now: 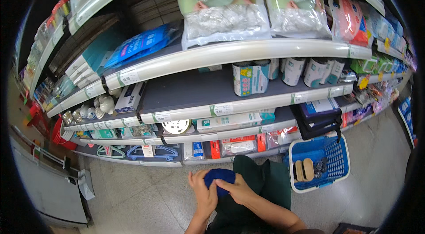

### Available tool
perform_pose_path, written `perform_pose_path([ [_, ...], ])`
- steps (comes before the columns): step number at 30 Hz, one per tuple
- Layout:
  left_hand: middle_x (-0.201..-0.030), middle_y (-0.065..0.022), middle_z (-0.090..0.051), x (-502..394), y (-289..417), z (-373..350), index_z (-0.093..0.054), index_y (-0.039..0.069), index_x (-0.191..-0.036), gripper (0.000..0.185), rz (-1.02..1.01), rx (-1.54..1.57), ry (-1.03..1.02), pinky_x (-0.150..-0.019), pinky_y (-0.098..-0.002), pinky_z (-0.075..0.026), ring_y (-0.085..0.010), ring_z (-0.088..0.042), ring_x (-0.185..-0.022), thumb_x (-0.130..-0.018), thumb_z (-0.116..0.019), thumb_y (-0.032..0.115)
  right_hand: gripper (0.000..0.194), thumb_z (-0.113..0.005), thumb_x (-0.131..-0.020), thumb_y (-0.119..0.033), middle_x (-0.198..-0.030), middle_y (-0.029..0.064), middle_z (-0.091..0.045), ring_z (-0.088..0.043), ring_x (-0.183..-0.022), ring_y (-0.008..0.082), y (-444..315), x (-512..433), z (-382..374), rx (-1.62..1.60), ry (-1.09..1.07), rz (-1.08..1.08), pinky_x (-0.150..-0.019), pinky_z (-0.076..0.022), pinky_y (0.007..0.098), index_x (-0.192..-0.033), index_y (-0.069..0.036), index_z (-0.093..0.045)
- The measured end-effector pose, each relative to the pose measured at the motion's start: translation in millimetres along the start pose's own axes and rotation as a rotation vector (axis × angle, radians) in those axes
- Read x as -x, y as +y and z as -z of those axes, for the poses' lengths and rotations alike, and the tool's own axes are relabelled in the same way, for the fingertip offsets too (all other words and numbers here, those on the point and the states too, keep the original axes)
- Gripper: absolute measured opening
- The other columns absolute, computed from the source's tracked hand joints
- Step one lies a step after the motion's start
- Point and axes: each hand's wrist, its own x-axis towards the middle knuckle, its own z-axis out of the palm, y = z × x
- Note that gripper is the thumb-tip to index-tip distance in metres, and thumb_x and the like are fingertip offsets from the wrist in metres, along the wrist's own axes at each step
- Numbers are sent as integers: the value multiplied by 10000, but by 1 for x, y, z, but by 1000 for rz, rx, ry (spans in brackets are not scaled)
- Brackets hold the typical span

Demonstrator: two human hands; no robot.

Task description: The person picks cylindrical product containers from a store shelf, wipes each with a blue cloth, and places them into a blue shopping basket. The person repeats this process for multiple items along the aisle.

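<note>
Both of my hands hold one dark blue cloth-like item, low in front of the shelves. My left hand grips its left side, and my right hand presses on its right side with the thumb on top. What the item is exactly, I cannot tell. Dark green clothing covers my legs beneath it. To the right stands a blue plastic shopping basket with a white rim; tan oblong items and small dark wrapped items lie inside.
Curved shelf edges cross the view ahead. They hold bagged goods, paired rolls and clothes hangers. A black bag overhangs the shelf above the basket. A grey cabinet stands at the left.
</note>
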Motion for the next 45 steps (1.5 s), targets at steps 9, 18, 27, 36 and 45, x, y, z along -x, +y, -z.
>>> perform_pose_path([
  [9, -1490, -232, -233, -158, 22, -4, -463, 31, -1294, 544, -393, -166, -57, -1114, -513, -190, -424, -159, -1405, -828, -667, 222, 220, -634, -872, -49, -1006, 110, -665, -659, -885, 213, -53, -18, 71, -161, 264, 303, -780, -547, 344, -1083, 12, -626],
  [18, -892, -175, -654, -389, -68, -10, -669, 56, -956, 164, -701, -597, 89, -759, -462, -465, -394, -597, -858, -834, -615, 152, 237, -615, -879, -45, -1025, 117, -669, -659, -911, 218, -51, -21, 99, -125, 391, 318, -811, -540, 345, -1110, 10, -618],
  [27, -910, -181, -648, -423, -88, -33, -660, 58, -968, 190, -786, -800, 9, -778, -465, -465, -382, -602, -863, -817, -635, 170, 279, -646, -859, -39, -1058, 119, -665, -651, -945, 212, -54, -13, 105, -169, 439, 184, -830, -535, 347, -1131, 13, -611],
  [36, -1039, -197, -616, -274, 8, 9, -603, 37, -1127, 404, -324, -308, 187, -846, -418, -459, -347, -585, -978, -787, -709, 228, 313, -634, -871, -78, -1093, 113, -636, -632, -1005, 244, -41, -21, 116, -208, 398, 291, -868, -526, 389, -1169, -13, -564],
  [45, -1175, -114, -590, -64, 10, -41, -454, 24, -1326, 671, 601, 1093, -182, -865, -354, -498, -208, -591, -1056, -868, -621, 485, 536, -614, -914, -322, -1390, 209, -429, -487, -1222, 305, -50, 2, 54, 184, 372, 997, -1004, -413, 447, -1324, -13, -458],
])
